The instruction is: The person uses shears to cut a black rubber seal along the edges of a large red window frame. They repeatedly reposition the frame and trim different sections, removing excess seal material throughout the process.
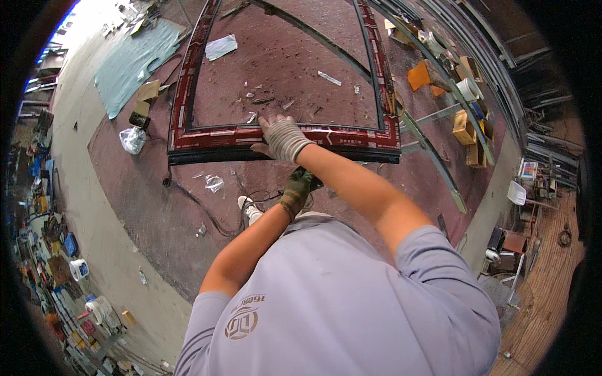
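Note:
A rectangular frame wrapped in red printed film, with black edging, lies ahead of me. Across its near rail rests my right hand, in a striped whitish glove. The fingers are stretched out over the inner edge, and the thumb points left, apart from them. Below the rail, close to my body, my left hand in a dark green glove is closed. Something dark shows beside its fingers, mostly hidden by the hand and my right forearm. A dark cable runs near this hand.
Paper scraps and debris litter the reddish floor mat. A light blue sheet and a white plastic bag lie to the left. Metal profiles, cardboard boxes and a white bucket stand right. Tools crowd the far left edge.

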Demonstrator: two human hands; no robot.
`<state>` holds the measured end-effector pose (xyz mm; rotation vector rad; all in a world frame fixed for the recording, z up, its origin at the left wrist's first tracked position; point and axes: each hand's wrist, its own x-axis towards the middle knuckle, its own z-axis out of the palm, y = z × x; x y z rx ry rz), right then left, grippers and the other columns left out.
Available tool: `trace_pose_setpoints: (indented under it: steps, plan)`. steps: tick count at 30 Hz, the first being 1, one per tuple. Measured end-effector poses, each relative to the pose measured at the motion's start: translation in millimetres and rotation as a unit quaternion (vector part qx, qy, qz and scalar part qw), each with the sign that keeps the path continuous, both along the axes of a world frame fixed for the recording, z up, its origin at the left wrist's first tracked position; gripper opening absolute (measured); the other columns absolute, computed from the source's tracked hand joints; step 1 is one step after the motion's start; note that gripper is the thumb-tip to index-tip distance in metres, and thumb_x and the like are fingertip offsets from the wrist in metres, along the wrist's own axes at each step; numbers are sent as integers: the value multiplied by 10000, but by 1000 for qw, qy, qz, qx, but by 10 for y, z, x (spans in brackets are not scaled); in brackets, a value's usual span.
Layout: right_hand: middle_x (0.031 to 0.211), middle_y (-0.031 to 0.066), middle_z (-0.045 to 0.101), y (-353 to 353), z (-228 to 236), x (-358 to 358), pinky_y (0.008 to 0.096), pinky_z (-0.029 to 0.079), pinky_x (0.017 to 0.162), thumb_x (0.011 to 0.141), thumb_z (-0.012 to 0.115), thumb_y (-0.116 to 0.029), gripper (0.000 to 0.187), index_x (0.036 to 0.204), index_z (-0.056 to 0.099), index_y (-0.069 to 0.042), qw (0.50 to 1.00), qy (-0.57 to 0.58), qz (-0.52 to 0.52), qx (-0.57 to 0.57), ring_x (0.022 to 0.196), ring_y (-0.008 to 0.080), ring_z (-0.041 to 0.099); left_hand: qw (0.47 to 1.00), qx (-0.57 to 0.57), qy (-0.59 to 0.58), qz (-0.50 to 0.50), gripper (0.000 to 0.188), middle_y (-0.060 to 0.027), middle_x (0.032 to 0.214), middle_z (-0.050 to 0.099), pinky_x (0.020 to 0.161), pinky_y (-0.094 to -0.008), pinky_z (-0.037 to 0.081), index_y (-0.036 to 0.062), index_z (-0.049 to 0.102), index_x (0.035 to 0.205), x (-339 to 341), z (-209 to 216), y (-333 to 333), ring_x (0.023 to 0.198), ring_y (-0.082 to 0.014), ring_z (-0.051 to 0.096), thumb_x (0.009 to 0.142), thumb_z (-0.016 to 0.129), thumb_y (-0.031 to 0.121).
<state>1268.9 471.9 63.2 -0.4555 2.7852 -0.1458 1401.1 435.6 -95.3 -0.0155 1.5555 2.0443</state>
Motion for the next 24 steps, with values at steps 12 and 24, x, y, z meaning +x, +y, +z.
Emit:
trace_pose_setpoints:
  steps: [12, 24]
  plan:
    - [1390, 197, 545, 178, -52, 42, 515, 394, 1067, 904, 569, -671, 833, 1423, 461, -29, 998, -3, -17, -57, 1291, 352, 516, 993, -76, 19, -89, 402, -64, 1300, 616, 984, -375, 442, 135, 576, 1317, -140, -352, -172, 1170, -247, 556, 986, 606, 361]
    - [1408, 177, 541, 242, -106, 164, 532, 374, 1074, 942, 498, -660, 845, 1492, 394, -27, 998, 27, -50, -19, 1295, 352, 510, 996, 44, -8, -73, 355, -61, 1267, 642, 952, -377, 497, 73, 584, 1299, -43, -321, -351, 1145, -227, 608, 981, 649, 216]
